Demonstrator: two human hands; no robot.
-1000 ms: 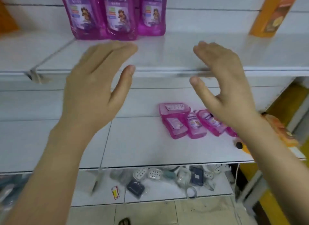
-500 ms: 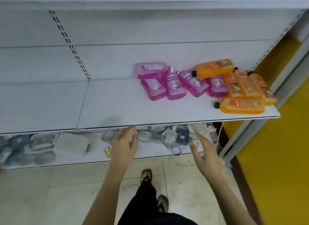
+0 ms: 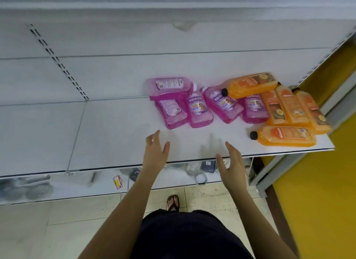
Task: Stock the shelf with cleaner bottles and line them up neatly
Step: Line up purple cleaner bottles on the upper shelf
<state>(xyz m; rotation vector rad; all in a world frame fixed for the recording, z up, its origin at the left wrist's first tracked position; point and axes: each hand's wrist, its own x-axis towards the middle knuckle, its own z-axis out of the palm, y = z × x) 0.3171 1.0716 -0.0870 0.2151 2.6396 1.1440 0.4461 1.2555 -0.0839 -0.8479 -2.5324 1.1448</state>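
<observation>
Several pink cleaner bottles (image 3: 200, 110) lie flat in a loose heap on the white shelf (image 3: 115, 135). To their right lie several orange bottles (image 3: 285, 137), one of them (image 3: 250, 85) resting across the pink ones. My left hand (image 3: 155, 152) hovers over the shelf's front part, below the pink heap, fingers spread and empty. My right hand (image 3: 232, 160) is at the shelf's front edge, also spread and empty. Neither hand touches a bottle.
A lower shelf (image 3: 107, 185) holds small packaged goods and a red-yellow tag (image 3: 117, 181). A grey upright post (image 3: 269, 174) stands at the right end, with a yellow wall (image 3: 317, 191) beyond. My sandalled foot (image 3: 173, 202) is on the tiled floor.
The view dropped from the upper shelf with standing pink bottles to this lower shelf. Both hands came down, then rose forward over the shelf's front edge toward the lying bottles.
</observation>
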